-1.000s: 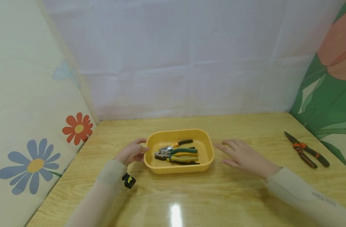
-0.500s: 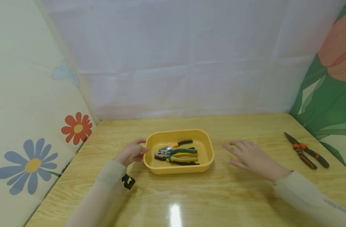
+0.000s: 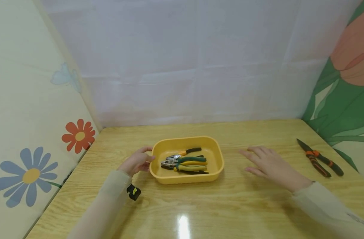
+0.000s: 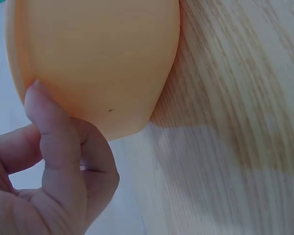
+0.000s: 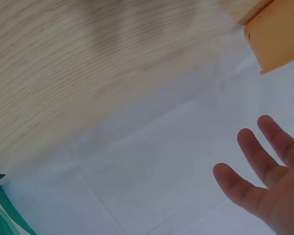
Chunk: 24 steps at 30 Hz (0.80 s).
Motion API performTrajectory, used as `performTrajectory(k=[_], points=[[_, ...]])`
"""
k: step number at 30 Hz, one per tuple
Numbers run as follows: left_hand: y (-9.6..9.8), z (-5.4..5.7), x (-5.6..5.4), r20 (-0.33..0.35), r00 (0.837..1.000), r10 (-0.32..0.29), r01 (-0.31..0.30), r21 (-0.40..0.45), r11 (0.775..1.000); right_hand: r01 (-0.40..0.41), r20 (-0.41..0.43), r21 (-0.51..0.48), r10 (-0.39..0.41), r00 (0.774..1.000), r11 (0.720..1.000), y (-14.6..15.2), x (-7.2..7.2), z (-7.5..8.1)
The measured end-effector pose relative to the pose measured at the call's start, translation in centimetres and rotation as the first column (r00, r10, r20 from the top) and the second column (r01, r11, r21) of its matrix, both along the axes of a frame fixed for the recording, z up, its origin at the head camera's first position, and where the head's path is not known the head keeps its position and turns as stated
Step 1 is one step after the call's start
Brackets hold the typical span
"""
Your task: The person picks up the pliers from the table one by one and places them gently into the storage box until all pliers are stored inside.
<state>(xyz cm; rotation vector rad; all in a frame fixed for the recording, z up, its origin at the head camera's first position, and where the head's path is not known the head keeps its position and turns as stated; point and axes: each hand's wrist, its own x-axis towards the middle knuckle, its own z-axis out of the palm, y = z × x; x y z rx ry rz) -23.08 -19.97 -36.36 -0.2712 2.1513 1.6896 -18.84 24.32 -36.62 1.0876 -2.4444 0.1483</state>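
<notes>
A yellow plastic basin (image 3: 186, 179) stands on the wooden table in the head view. Inside it lie several pliers: one with black-and-orange grips (image 3: 193, 150), one with green grips (image 3: 189, 159), and one with yellow-green grips (image 3: 194, 168). My left hand (image 3: 136, 162) pinches the basin's left rim, its curled fingers against the outer wall (image 4: 98, 54) in the left wrist view. To the right of the basin, my right hand (image 3: 268, 167) is held apart from it, fingers extended and holding nothing. In the right wrist view those fingers (image 5: 257, 156) are spread.
Another pair of pliers (image 3: 317, 157), with black-and-orange handles and splayed grips, lies at the table's right side. A small black item with a yellow mark (image 3: 133, 192) shows by my left wrist. White cloth (image 3: 194, 66) hangs behind the table (image 3: 229, 212).
My right hand has drawn away from the basin's right end toward the right. My left hand keeps its place at the left rim, and the pliers in the basin have not moved.
</notes>
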Motion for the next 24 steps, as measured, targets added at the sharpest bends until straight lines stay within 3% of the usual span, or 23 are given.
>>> performTrajectory(k=[8, 17, 24], points=[[0.0, 0.3, 0.1, 0.003, 1.000, -0.001, 0.001, -0.009, 1.000, -0.005, -0.023, -0.019, 0.004, 1.000, 1.000, 0.7, 0.0, -0.3], [0.1, 0.3, 0.2, 0.005, 1.000, -0.002, 0.002, 0.002, 1.000, 0.048, 0.030, -0.008, -0.048, 0.998, 0.999, 1.7, 0.4, -0.5], [0.0, 0.3, 0.1, 0.008, 1.000, -0.008, 0.008, 0.006, 1.000, 0.064, -0.007, -0.029, -0.064, 0.998, 0.998, 2.5, 0.5, -1.0]])
